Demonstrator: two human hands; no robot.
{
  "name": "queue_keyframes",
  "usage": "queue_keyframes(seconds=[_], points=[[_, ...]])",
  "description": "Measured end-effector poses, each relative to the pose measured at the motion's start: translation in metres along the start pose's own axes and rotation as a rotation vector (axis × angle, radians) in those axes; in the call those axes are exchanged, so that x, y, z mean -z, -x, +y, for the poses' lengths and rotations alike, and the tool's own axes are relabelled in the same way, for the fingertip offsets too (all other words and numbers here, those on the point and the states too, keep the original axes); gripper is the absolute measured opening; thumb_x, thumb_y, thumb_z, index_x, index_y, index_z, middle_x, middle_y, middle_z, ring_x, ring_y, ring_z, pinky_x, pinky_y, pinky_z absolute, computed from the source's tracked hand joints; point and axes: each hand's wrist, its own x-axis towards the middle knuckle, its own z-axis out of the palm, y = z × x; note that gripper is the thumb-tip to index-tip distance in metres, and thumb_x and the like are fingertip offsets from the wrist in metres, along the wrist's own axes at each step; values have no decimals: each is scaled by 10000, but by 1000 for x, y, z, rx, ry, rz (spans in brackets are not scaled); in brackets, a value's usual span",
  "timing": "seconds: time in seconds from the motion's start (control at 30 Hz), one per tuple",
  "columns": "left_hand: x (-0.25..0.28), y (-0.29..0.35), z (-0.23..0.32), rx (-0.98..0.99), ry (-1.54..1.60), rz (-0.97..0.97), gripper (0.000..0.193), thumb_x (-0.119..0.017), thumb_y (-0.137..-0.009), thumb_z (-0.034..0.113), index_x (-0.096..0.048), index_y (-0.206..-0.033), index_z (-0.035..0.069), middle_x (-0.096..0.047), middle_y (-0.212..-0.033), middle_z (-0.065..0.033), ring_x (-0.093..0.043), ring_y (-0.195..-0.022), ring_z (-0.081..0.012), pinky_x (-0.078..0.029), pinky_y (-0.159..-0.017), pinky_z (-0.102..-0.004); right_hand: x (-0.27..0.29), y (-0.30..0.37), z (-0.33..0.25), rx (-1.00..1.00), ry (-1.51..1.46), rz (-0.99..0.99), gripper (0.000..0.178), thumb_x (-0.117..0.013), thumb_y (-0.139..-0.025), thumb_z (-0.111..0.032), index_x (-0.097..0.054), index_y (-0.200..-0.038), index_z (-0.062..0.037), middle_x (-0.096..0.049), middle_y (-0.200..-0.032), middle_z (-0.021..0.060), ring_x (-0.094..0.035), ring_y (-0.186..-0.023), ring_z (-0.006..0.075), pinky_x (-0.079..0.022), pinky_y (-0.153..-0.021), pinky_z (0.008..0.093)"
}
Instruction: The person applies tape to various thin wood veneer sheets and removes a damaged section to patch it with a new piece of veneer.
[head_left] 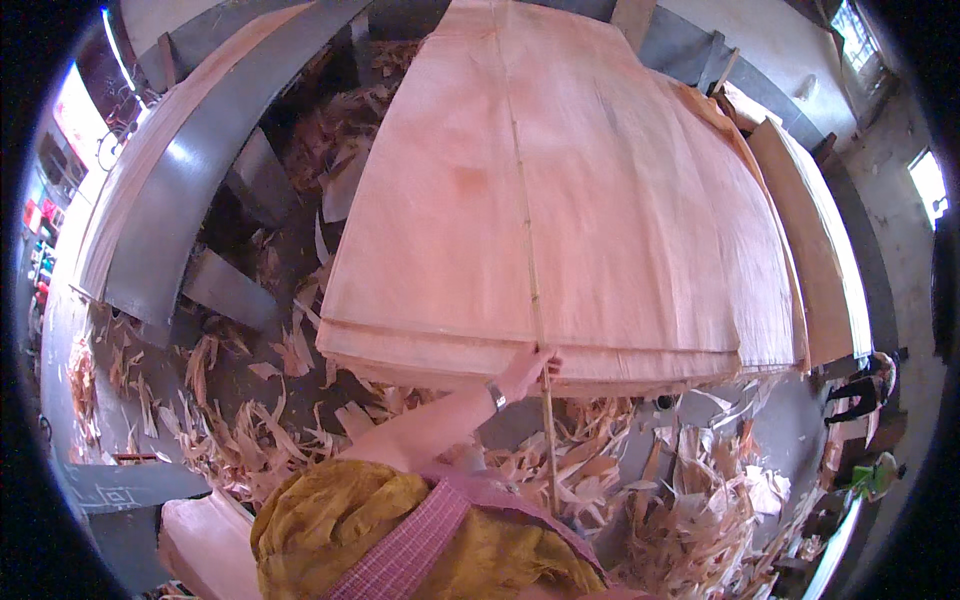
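Observation:
My left hand (527,371), with a metal bangle on the wrist, is closed around a long thin stick (530,262). The hand is at the near edge of a tall stack of large pale pink wood veneer sheets (620,200). The stick runs over the top sheet from the far end down past the near edge toward the floor. My forearm reaches up from a yellow cloth and pink checked fabric (420,540) at the bottom of the view. My right hand is not in view.
Veneer scraps and shavings (250,430) litter the floor around the stack. A long grey metal machine frame (170,220) runs along the left. A second veneer stack (820,260) stands at the right. Another person (860,390) bends at the far right.

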Motion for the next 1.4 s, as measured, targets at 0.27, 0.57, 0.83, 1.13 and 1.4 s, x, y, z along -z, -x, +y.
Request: queue_keyframes(seconds=[0.27, 0.57, 0.83, 1.13, 1.4], points=[[-23, -74, 58, -96, 246, -128, 224, -508, -986, 263, -447, -1017, 50, -552, -902, -91, -637, -822, -209, -603, -677, -380, 48, 56, -32, 66, 158, 16, 159, -538, -955, -153, -661, -958, -53, -576, -666, -19, -546, -628, 73, -407, -524, 239], [-124, -9, 20, 169, -116, -402, 196, -460, -1018, 247, -536, -1040, 67, -646, -998, -87, -646, -844, -195, -590, -718, -364, 174, 117, 29, 324, 1084, 662, 180, -612, -895, -223, -639, -896, -45, -629, -757, 166, -589, -638, 359, -466, -581, 441], [-157, 26, -73, 411, -16, -670, 283, -457, -1027, 320, -593, -1063, 74, -685, -977, -90, -678, -870, -193, -592, -763, -375, 168, 161, -21, 71, 1058, 1024, 170, -614, -887, -216, -644, -897, -48, -628, -760, 162, -592, -650, 357, -465, -585, 441], [-153, -25, -12, 265, 24, -628, 269, -422, -1032, 327, -502, -1104, 81, -682, -999, -98, -700, -829, -231, -612, -705, -371, 163, 150, -55, 172, 1059, 1094, 160, -617, -878, -208, -649, -898, -52, -626, -765, 157, -596, -663, 355, -463, -590, 442], [-61, -80, 82, 123, -112, -363, 278, -440, -1003, 293, -519, -1079, 37, -684, -936, -132, -699, -803, -261, -607, -665, -380, 102, 70, -47, 358, 995, 911, 152, -619, -870, -201, -654, -899, -55, -625, -769, 153, -599, -674, 354, -461, -594, 442]])
